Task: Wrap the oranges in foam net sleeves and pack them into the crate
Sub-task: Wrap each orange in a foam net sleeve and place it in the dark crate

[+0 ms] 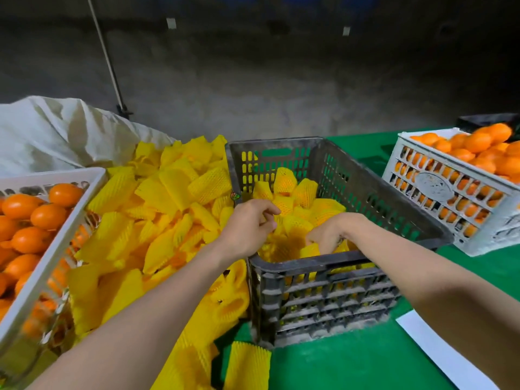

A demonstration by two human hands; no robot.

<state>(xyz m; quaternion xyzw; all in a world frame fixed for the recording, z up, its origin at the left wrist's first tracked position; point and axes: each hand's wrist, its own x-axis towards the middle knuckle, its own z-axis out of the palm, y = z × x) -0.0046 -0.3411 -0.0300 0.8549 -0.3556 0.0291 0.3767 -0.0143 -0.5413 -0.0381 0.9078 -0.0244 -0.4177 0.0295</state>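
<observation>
Yellow foam net sleeves (157,209) heaped at 9 o'clock of the dark plastic crate (323,277). Wrapped oranges (304,192) lie inside it. Left hand (247,226) curled over them; right hand (327,235) has its fingertips buried among them at 6 o'clock. Cannot tell whether either grips. Bare oranges (478,142) at 2 o'clock.

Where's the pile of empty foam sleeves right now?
In the head view, the sleeve pile lies left of centre, between the left white orange crate and the dark crate.
</observation>
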